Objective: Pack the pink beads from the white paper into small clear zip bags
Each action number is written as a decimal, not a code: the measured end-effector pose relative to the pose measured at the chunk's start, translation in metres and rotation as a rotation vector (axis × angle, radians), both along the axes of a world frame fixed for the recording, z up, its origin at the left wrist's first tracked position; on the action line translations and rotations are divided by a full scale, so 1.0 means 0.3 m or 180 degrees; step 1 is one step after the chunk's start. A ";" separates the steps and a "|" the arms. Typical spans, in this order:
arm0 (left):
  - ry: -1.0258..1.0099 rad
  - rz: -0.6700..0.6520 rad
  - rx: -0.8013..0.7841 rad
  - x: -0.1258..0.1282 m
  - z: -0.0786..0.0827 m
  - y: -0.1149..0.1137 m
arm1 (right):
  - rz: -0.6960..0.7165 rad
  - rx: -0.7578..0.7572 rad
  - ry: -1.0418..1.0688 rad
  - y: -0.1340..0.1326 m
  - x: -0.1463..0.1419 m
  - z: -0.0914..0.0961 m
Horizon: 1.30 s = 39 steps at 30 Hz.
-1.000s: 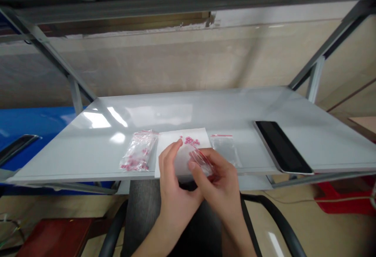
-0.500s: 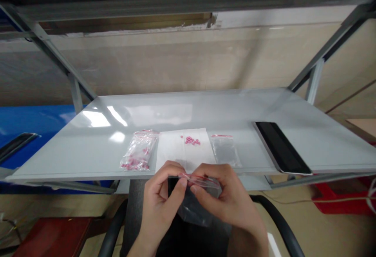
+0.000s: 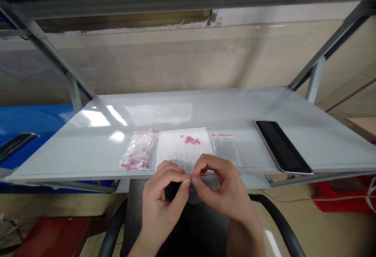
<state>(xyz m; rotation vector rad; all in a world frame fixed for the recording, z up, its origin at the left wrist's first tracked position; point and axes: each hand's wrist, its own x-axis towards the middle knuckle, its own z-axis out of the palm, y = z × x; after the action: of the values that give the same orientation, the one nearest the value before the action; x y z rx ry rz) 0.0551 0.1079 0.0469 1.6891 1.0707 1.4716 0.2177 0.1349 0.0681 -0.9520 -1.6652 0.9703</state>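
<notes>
The clear zip bag (image 3: 205,182) now sits higher than before, its red-lined top edge pinched between thumb and fingers of both the left hand (image 3: 163,198) and right hand (image 3: 225,188), just below the white paper (image 3: 172,147).

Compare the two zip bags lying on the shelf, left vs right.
The left bag holds pink beads and looks crumpled and puffed; the right bag looks empty and lies flatter. The left bag lies left of the white paper sheet, the right bag to its right. Both are clear plastic with red-edged tops, on the pale shelf.
</notes>
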 end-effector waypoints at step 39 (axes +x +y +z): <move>0.0000 0.0077 0.0079 0.154 0.010 0.149 | -0.1576 0.0083 0.1161 0.063 0.165 -0.097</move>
<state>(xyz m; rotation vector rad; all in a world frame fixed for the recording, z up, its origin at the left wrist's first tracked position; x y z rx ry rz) 0.1014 0.1527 0.0501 1.6987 1.0804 1.5059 0.2672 0.1538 0.0390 -1.0335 -1.0653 0.7271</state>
